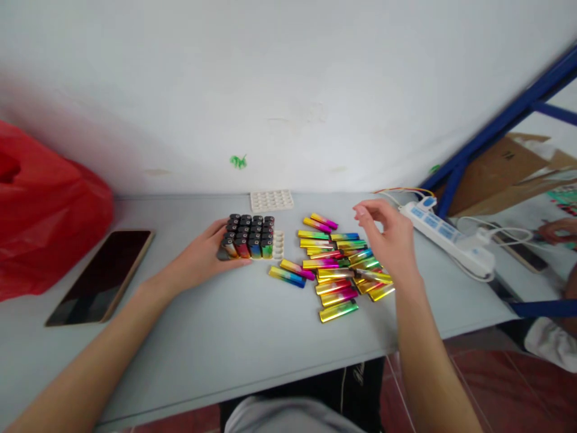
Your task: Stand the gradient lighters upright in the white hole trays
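Note:
My left hand (pixel 211 249) is wrapped round the left side of a white tray with round holes (pixel 279 245). Its thumb lies along the front and its fingers go behind. Standing upright in that tray are rows of lighters (pixel 255 231) with black tops and shiny coloured bodies; the column of holes at the right holds none. Beside the tray spreads a loose heap of shiny lighters (pixel 336 264) in gold, pink, blue and green, lying flat. Over the right edge of this heap hovers my right hand (pixel 390 231), thumb and fingertips drawn together, with nothing visible between them.
Another white holed tray (pixel 271 199) lies against the wall. At the left are a phone (pixel 103 276) and a red bag (pixel 45 210). A white power strip (pixel 446 237) with cables lies right, near a blue metal frame (pixel 455 186). Another person's hand (pixel 559 230) shows beyond it.

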`<act>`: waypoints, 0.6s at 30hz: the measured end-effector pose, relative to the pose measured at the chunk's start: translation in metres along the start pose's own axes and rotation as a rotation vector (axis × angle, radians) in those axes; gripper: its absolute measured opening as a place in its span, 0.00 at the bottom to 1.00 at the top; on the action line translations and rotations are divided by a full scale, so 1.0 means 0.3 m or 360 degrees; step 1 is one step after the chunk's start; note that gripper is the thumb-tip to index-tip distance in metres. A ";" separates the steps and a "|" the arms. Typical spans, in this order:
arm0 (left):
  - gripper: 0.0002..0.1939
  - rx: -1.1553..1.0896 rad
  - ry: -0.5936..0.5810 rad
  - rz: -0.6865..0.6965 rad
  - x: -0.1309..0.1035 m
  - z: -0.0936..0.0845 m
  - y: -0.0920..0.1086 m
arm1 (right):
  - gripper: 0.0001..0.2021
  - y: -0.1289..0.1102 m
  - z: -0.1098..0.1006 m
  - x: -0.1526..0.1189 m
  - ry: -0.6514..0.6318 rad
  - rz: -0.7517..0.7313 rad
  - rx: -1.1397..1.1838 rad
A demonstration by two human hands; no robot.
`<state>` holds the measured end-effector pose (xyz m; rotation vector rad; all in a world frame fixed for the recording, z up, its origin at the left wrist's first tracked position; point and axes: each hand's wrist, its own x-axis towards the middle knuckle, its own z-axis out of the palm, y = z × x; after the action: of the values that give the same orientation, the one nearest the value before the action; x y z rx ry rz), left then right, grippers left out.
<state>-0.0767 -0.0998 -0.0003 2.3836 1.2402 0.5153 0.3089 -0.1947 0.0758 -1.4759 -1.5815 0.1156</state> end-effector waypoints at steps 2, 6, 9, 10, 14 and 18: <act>0.45 0.0004 -0.0002 -0.0011 0.001 0.000 0.000 | 0.12 -0.013 -0.058 -0.058 -0.0081 -0.0027 -0.0114; 0.51 0.0007 0.0010 -0.0024 0.002 -0.002 0.002 | 0.08 -0.019 -0.155 -0.228 -0.0275 0.0006 -0.0188; 0.52 0.0023 -0.0007 -0.0023 0.004 -0.004 0.002 | 0.05 -0.001 -0.185 -0.354 -0.0290 0.0143 -0.0129; 0.52 0.0026 -0.0016 -0.0022 0.005 -0.005 0.003 | 0.05 0.004 -0.185 -0.389 -0.0307 0.0156 -0.0116; 0.50 0.0052 -0.0017 -0.0016 0.010 -0.006 0.001 | 0.08 0.015 -0.149 -0.469 -0.0391 0.0003 -0.0160; 0.48 0.0076 -0.0015 0.0011 0.013 -0.005 -0.008 | 0.12 0.027 -0.108 -0.462 -0.0417 -0.0163 -0.0256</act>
<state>-0.0771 -0.0951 0.0001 2.4277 1.2535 0.4811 0.3135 -0.3225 0.0126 -1.5478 -1.9123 0.1292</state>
